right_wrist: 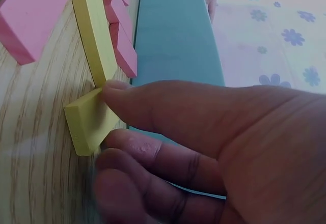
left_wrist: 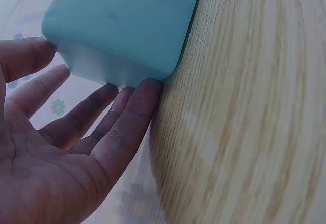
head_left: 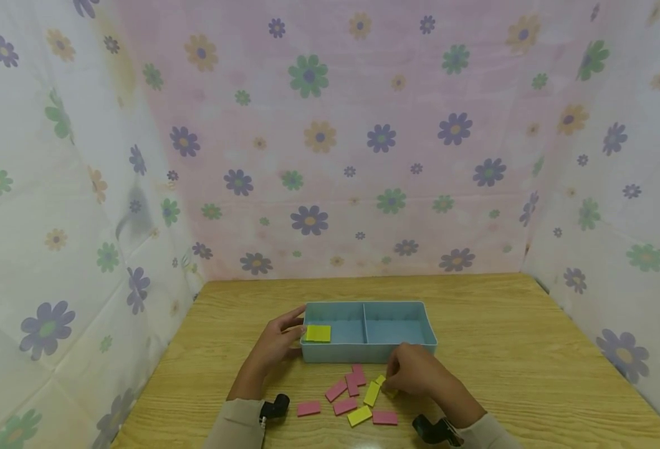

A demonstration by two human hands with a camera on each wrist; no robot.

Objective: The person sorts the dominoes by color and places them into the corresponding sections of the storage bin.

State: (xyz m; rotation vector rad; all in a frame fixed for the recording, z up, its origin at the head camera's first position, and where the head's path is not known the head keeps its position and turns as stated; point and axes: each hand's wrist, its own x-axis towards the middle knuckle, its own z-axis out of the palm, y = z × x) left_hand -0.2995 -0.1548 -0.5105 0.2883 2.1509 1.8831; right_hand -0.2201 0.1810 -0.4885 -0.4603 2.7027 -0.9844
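Note:
A blue two-compartment box (head_left: 363, 353) stands on the table, with several yellow blocks (head_left: 318, 333) at the left of its left compartment. My left hand (head_left: 277, 340) rests on the box's left end; in the left wrist view its fairly straight fingertips (left_wrist: 147, 87) touch the end wall. In front of the box, my right hand (head_left: 416, 369) pinches a yellow block (right_wrist: 89, 119) between thumb and index finger, low over the tabletop. The far end of that block is hidden by the thumb. Another yellow block (right_wrist: 96, 38) lies right beside it.
Several pink blocks (head_left: 345, 406) lie scattered on the wooden table (head_left: 487, 337) between the hands, with more yellow blocks (head_left: 359, 416) among them. Flowered cloth (head_left: 358, 156) walls the table in at the back and both sides.

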